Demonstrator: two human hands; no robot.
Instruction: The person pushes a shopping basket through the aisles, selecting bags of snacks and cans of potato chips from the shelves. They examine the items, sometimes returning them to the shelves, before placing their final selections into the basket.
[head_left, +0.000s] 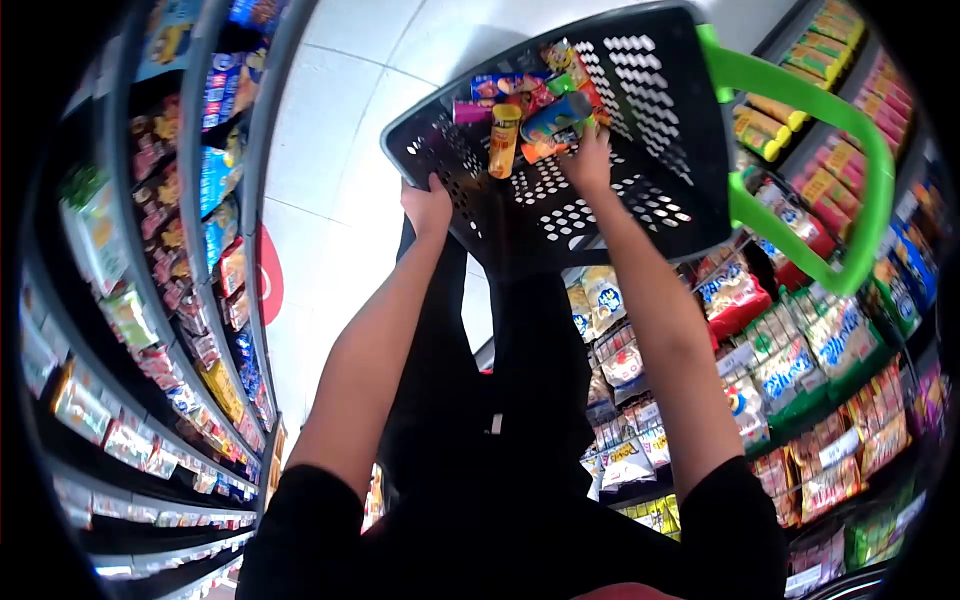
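Observation:
A black shopping basket [470, 245] with a green handle [868, 180] is tilted in front of me. My left hand [428, 208] grips its near left rim. Inside the basket, my right hand [588, 163] reaches to a pile of snack packs, its fingertips at a blue-green can [556, 117] and an orange item [545, 151]. Whether they hold either is hard to make out. Beside them lie a yellow-orange can [503, 142], a purple-pink can [472, 112], a blue packet [497, 86] and a colourful bag [562, 58].
Shelves with packaged snacks [222, 180] rise on the left. On the right, more shelves carry snack bags [790, 370] and yellow-green packs [762, 132]. A tiled floor [320, 150] with a red marking [270, 275] runs between them.

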